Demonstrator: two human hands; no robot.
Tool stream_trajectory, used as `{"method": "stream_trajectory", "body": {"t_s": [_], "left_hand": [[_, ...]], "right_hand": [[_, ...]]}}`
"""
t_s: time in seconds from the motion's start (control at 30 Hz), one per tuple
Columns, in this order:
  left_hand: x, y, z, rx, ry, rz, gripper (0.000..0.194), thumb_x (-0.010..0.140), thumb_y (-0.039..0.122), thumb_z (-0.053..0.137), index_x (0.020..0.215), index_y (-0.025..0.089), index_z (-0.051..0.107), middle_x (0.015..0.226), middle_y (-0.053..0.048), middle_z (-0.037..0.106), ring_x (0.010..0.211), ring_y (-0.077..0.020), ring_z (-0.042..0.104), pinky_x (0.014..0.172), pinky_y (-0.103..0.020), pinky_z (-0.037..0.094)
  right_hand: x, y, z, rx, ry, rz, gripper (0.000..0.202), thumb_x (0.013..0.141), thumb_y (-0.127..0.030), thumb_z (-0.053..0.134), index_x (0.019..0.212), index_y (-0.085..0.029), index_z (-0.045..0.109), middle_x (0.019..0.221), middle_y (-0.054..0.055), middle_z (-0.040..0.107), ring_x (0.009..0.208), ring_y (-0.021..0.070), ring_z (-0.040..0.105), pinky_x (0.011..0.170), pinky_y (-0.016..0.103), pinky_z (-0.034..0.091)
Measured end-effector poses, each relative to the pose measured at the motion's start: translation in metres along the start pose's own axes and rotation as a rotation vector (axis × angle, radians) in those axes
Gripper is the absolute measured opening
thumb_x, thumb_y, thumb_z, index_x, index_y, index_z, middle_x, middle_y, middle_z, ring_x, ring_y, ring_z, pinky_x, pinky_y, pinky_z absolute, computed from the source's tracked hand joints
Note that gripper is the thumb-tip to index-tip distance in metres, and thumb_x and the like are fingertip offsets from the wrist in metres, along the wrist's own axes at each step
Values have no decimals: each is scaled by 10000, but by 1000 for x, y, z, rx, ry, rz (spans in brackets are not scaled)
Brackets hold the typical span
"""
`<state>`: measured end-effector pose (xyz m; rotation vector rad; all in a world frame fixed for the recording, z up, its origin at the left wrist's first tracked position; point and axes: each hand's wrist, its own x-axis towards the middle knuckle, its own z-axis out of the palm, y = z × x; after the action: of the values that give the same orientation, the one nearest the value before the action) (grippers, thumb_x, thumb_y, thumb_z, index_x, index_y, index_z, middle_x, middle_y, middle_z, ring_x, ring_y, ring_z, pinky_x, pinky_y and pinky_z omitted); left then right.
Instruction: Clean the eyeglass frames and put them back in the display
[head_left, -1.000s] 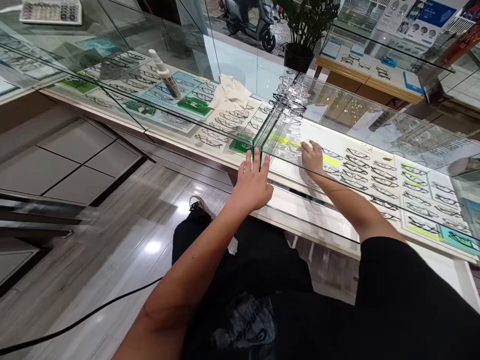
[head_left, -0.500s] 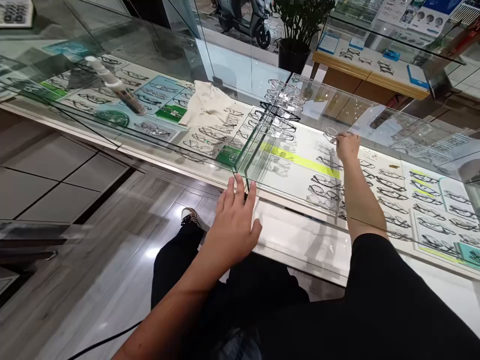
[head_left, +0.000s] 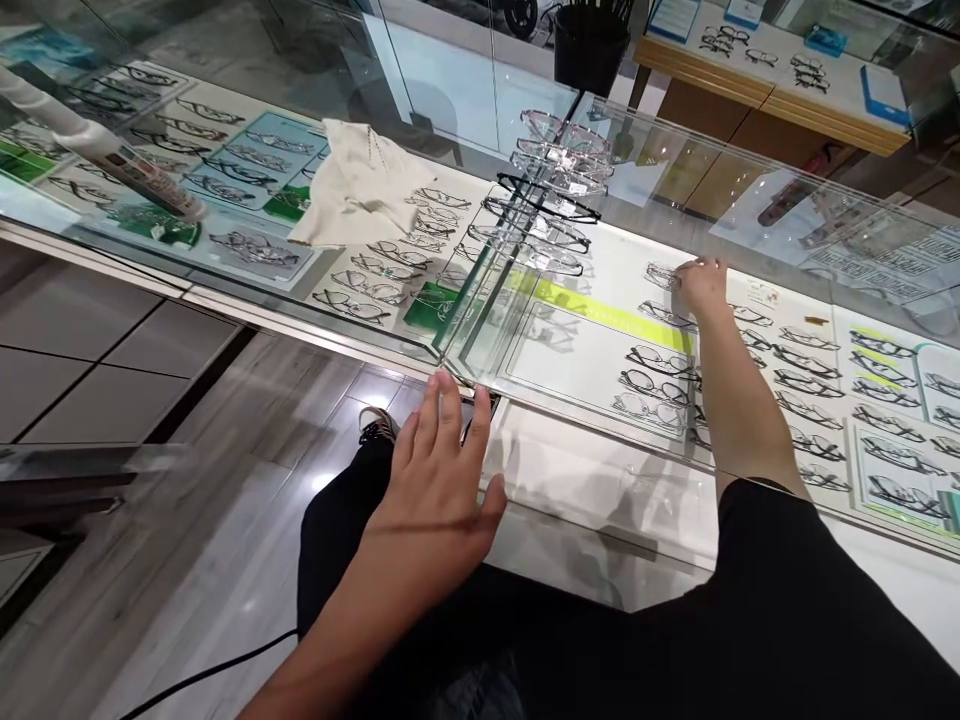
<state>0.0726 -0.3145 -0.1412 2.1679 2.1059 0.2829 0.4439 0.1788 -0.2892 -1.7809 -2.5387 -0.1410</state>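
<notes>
My left hand (head_left: 442, 480) is open, its fingers stretched out against the front edge of the glass display case (head_left: 461, 385). Nothing is in it. Inside the right-hand section of the case, my right hand (head_left: 705, 288) has its fingertips pinched at the end of a pair of thin-rimmed eyeglasses (head_left: 661, 275), low over the white shelf. The far fingers are partly hidden by the hand. Just in front of this pair lies another pair of eyeglasses (head_left: 666, 315). Several dark-framed eyeglasses (head_left: 651, 383) form a column nearer me.
Several loose eyeglasses (head_left: 551, 205) lie on the glass top where the two sections meet. A cream cloth (head_left: 360, 195) and a white bottle (head_left: 105, 150) are on the left section. A potted plant (head_left: 591, 55) stands behind; a wooden counter (head_left: 772, 90) is at back right.
The eyeglasses at my right hand have gone from raised to lying low at the shelf. My left hand has slid slightly left and down in view, and the view has tilted closer to the case.
</notes>
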Motion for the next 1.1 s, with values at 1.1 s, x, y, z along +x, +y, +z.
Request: {"method": "stream_trajectory", "body": {"t_s": [1.1], "left_hand": [[6,3,-14,-76,-87,-34,956,1013,495,602,1778,67,221,1854,-331,102,1750,-502,61,1332,-725,288]], "right_hand": [[-72,-19,-48,45,-152,-82,373,1066,-409,598,845,-202,815,1586,165,647,1505,415,402,1278,631,200]]}}
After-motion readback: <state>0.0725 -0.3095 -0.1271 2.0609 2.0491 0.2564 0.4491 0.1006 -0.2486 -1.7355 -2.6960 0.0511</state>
